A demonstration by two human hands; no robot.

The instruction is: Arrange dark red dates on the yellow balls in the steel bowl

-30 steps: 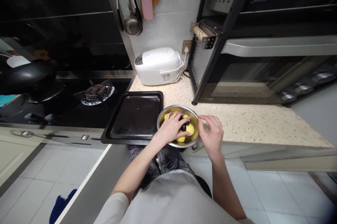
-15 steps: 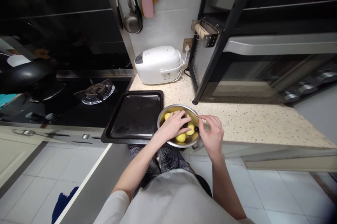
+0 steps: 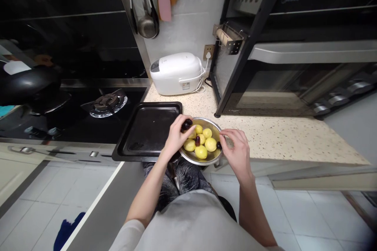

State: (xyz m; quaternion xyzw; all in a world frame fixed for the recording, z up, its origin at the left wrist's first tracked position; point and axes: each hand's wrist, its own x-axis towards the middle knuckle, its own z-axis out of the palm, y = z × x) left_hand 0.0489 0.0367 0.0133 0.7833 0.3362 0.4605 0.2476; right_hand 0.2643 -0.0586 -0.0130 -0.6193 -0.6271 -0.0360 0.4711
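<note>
A steel bowl (image 3: 216, 129) stands at the counter's front edge, holding several yellow round pieces (image 3: 201, 151) and a few dark ones (image 3: 197, 140). My left hand (image 3: 176, 138) is at the bowl's left rim, fingertips closed on a dark round piece (image 3: 186, 124) lifted just above the rim. My right hand (image 3: 237, 149) rests against the bowl's right rim, fingers curled around it. A black baking tray (image 3: 150, 130) lies directly left of the bowl, with nothing in it.
A white rice cooker (image 3: 176, 72) sits at the back of the speckled counter (image 3: 277, 135). A large black oven (image 3: 294, 43) fills the right. The gas hob (image 3: 107, 101) and a black pan (image 3: 28, 84) are to the left. Utensils hang on the wall.
My left hand has come out of the bowl toward its left rim with a dark piece in its fingertips, uncovering the yellow pieces. My right hand stays at the right rim.
</note>
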